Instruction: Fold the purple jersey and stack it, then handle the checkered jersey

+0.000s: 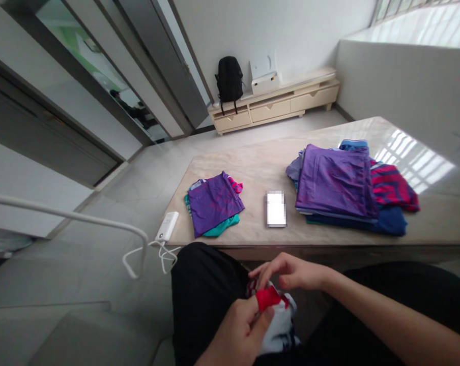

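Observation:
My left hand [243, 325] grips a white garment [275, 330] by its red band, with the thumb pressed on the cloth. The garment has dark marks lower down and a red-and-white patterned part at its far side. It hangs bunched between my black-trousered knees. Reaching in from the right, my right hand [291, 272] has its fingertips against the far side of the cloth. Its thumb stands apart from the fingers, and some fingertips are hidden by the garment.
A marble-look table [258, 157] bears a small folded clothes pile [214, 201], a larger pile [335, 180], a pixelated white rectangle [276, 209] and a white power strip [168, 226]. Beyond are a low cabinet [270, 111] and a black backpack [229, 79]. A white metal bar [65, 213] crosses at left.

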The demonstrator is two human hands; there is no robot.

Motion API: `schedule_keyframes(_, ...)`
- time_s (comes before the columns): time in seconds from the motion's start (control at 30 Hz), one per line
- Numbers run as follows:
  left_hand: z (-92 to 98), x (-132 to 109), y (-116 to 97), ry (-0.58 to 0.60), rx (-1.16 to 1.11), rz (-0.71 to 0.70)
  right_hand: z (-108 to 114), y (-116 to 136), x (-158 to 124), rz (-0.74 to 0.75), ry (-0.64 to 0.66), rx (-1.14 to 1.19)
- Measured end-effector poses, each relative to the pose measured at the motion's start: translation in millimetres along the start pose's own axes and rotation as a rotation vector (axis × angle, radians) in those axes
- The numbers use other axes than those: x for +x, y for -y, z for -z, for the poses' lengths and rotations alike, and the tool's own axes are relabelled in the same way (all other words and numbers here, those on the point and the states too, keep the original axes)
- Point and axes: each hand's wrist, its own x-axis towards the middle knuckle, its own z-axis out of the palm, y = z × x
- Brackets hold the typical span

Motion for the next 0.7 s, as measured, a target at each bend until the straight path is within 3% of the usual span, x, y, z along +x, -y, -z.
schedule_keyframes(0.13,-0.4,9,5,-0.065,0.097,-0.100,5,1,-2,-0.004,-0.099,-0.222)
schedule_keyframes(0.33,-13.0,21,24,-0.178,0.095,-0.061,1,-6,-1,0.033,-0.218,-0.500)
schedule_keyframes(0.47,-16.8,26,31,-0.195,0.066,-0.030,0,-4,-2,0.026,-0.224,-0.715)
schedule_keyframes(0.7,-24.2,31,33,-0.181,0.113,0.014,1,1,-4,-0.124,-0.160,-0.728)
